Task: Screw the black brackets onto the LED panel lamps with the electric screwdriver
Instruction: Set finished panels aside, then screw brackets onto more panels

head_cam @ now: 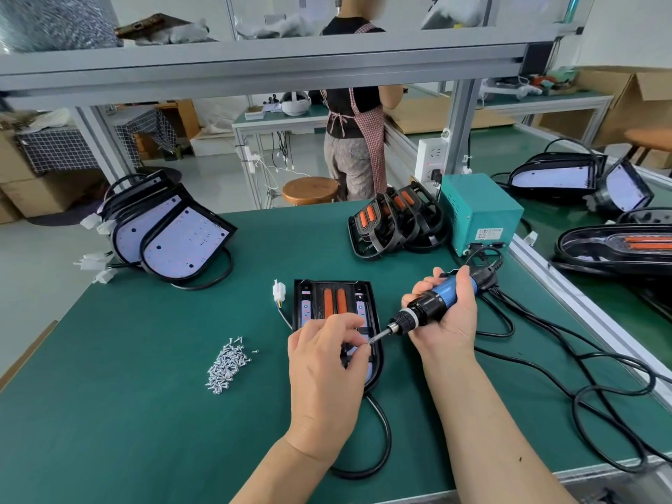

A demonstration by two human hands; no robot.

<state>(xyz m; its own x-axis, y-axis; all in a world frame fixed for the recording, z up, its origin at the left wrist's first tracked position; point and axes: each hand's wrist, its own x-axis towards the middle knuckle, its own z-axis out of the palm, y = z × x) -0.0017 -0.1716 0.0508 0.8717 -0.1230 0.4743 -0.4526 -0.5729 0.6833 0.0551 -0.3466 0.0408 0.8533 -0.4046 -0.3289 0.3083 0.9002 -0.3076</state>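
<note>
LED panel lamp (375,321) laid flat on worktop (145,394), black bracket (334,303) seated inside. Blue electric screwdriver (427,309) tilted, bit at lamp's right edge.

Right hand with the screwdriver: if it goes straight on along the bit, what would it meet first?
The electric screwdriver in the right hand points at the left hand; its bit seems to touch the fingertips, which probably pinch a screw. Below them lies the LED panel lamp.
</note>
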